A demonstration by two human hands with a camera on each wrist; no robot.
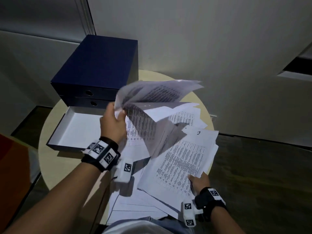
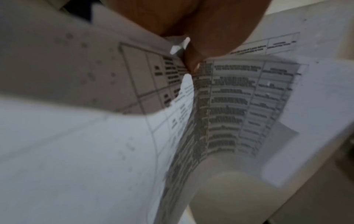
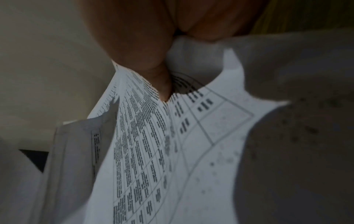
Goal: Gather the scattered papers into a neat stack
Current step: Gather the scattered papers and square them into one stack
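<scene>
White printed papers lie scattered over a round beige table (image 1: 55,166). My left hand (image 1: 113,122) grips the edge of several lifted sheets (image 1: 152,98), which fan out and blur in the air above the pile. In the left wrist view my left hand (image 2: 193,60) pinches those sheets (image 2: 229,106). My right hand (image 1: 200,182) pinches the near corner of a printed bundle (image 1: 182,159) at the table's right edge. The right wrist view shows my right hand (image 3: 159,78) with its thumb on the top sheet (image 3: 172,151). More loose sheets (image 1: 135,205) lie at the front.
A dark blue two-drawer file box (image 1: 101,65) stands at the back left of the table. An open shallow tray with a white inside (image 1: 76,129) lies in front of it. A grey wall rises right behind the table, with dark floor around it.
</scene>
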